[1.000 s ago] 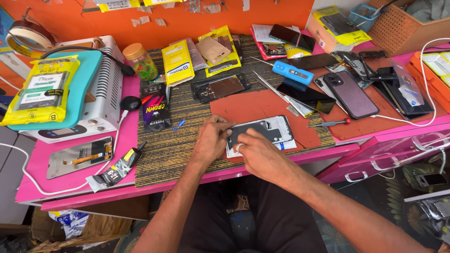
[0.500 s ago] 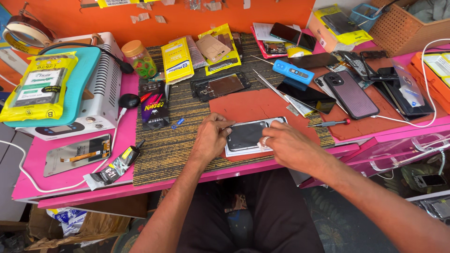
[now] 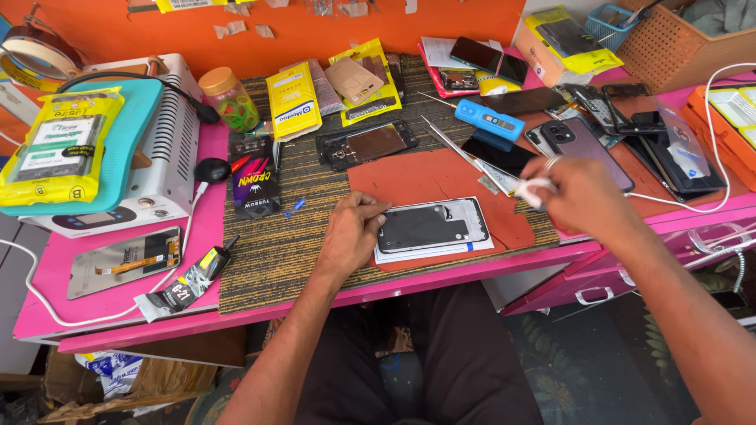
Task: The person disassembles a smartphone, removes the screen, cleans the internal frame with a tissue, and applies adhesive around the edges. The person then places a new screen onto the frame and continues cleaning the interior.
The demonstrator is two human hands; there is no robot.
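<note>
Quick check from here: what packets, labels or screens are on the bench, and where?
Yellow packet: far left, on the teal-topped machine.
Yellow sachet: back centre, flat, upright.
Black packet: on the mat, colourful print.
Dark phone screen: back right, glossy.
Glue tube: front left, black-labelled.

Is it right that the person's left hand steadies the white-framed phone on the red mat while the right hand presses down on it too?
Not quite. The left hand does rest on the edge of the phone on the red mat, but the head view shows the right hand lifted away to the right, pinching something small and white, not pressing the phone.
</note>
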